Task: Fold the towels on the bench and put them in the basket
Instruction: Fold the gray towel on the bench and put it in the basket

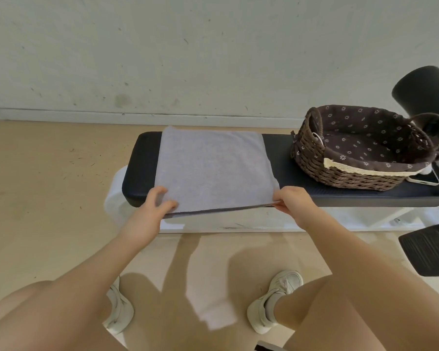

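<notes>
At the near edge of a dark padded bench [284, 171], two bare hands hold one pale lilac-grey towel [213, 168] by its two near corners. On the towel's left corner, the left hand [155, 202] has its thumb on top and its fingers curled onto the cloth, gripping it. At the right corner the right hand [293, 200] pinches the hem between thumb and fingertips. Between the hands the near hem hangs lifted just off the bench's front edge, with a dark shadow line under it. Beyond that, the towel lies flat and spread across the bench, reaching to its far edge; it looks roughly square, so its longer side is hard to call. Both hands are equally near the cloth, one per corner, and the towel stretches straight away from the person. Any fold made from this grip would likely carry the near hem forward onto the far one. To the right on the same bench, apart from the towel, stands a brown woven basket [314, 163] with a flowered fabric lining and nothing visible inside. It lies on the right hand's side, so that hand is nearer for the later drop. A phone [427, 179] lies just by the basket's right end. Below, the person's knees and white shoes [276, 300] stand on a tan floor.
</notes>
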Motion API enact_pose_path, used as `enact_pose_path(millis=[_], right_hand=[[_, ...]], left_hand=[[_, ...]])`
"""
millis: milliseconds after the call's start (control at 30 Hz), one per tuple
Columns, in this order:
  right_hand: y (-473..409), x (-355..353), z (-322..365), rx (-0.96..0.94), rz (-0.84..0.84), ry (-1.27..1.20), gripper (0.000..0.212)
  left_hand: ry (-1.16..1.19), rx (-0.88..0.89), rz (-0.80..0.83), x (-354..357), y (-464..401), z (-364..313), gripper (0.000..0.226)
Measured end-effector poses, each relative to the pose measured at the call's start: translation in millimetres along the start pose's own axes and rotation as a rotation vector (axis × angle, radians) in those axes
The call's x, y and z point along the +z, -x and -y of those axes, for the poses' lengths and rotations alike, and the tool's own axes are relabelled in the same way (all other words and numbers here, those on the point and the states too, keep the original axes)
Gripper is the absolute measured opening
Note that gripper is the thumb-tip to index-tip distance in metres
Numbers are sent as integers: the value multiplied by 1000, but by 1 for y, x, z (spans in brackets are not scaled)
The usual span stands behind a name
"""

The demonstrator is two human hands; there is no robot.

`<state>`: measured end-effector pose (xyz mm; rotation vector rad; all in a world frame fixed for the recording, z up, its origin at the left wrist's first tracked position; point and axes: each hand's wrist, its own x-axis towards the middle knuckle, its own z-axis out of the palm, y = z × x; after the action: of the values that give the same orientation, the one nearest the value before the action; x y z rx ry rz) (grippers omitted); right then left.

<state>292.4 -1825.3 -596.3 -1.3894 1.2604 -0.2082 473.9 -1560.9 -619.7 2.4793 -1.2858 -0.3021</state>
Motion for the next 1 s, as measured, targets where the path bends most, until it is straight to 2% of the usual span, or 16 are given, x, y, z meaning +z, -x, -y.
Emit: enact_pose_path(millis=[167,267,300,367,400,467,533,600,633,800,1000], right_hand=[[2,-9,-16,-32,-11,188,20],[-2,-14,-21,22,-58,282,4],[-2,-16,-22,39,-68,312,3],[-4,-18,-19,34,-77,376,8],[-5,-18,-15,12,-90,408,14],[-5,-15,-7,-49,-128,445,25],[-4,-7,-1,-102,-137,474,28],[-4,1,-1,-142,-146,510,30],[-3,6,-3,-153,-160,511,33],[-3,17,-9,-74,-155,387,31],[-6,12,-10,-3,-91,308,33]], left_hand=[[-156,99,34,-1,0,-2,38],[-185,24,57,2,5,4,43],[-260,87,63,4,5,9,44],[-309,191,21,3,6,19,36],[-254,188,-3,2,5,20,31],[-90,100,-126,1,-2,13,22],[69,-158,-258,-2,-12,1,20],[203,-385,-296,-4,-21,-9,26],[232,-441,-295,-4,-24,-12,29],[274,-569,-278,-3,-37,-16,37],[390,-565,-368,12,-26,-18,19]])
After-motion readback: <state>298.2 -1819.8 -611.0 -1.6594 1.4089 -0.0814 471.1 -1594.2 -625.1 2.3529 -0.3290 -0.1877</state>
